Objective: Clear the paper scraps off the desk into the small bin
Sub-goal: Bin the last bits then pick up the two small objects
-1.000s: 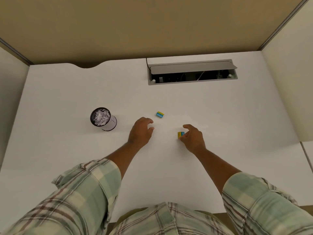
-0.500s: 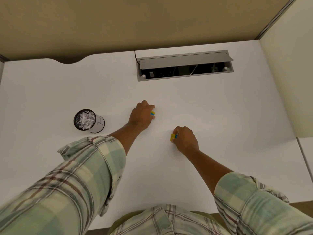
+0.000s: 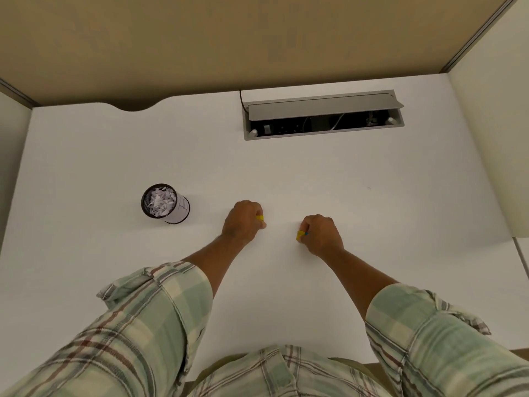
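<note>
White desk (image 3: 286,167); black mesh bin (image 3: 164,204); yellow scraps (image 3: 260,217); green plaid sleeves (image 3: 148,310).

The white table (image 3: 286,173) carries one free-standing item: a black mesh bin (image 3: 165,204), upright, left of centre, holding crumpled white paper (image 3: 161,200). Far right of the bin, a grey cable hatch (image 3: 323,115) sits recessed, lid raised.

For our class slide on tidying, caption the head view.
Each hand, left and right, grips a yellow scrap beside the paper-filled bin on the desk.

White desk (image 3: 343,179), tan partition (image 3: 229,38), open cable hatch (image 3: 323,106)
</note>
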### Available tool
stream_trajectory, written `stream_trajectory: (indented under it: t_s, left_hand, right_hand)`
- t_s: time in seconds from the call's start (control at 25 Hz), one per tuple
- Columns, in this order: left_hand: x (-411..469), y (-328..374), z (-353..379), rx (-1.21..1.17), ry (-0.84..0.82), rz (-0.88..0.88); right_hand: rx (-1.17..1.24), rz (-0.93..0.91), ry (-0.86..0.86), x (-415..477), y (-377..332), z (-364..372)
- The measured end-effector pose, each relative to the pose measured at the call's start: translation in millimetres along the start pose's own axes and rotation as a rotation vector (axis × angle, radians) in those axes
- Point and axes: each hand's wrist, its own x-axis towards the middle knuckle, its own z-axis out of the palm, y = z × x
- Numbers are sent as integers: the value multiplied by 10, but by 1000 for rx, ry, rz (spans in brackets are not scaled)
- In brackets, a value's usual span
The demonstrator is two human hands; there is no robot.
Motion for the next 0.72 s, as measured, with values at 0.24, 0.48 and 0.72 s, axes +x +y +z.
stream_trajectory:
  t_s: [0.24,0.48,0.72]
  left_hand:
    - [-557,-298,43,-186,50,-60]
    - [-848,-397,-460,-213,283,61]
    - [-985,-681,-1117,-284,525,72]
  right_hand:
    - [348,124,-53,-100,25,-148]
    - [693,30,-17,-325,-526,-505]
    - [747,-162,-42,-391,-1505,-534]
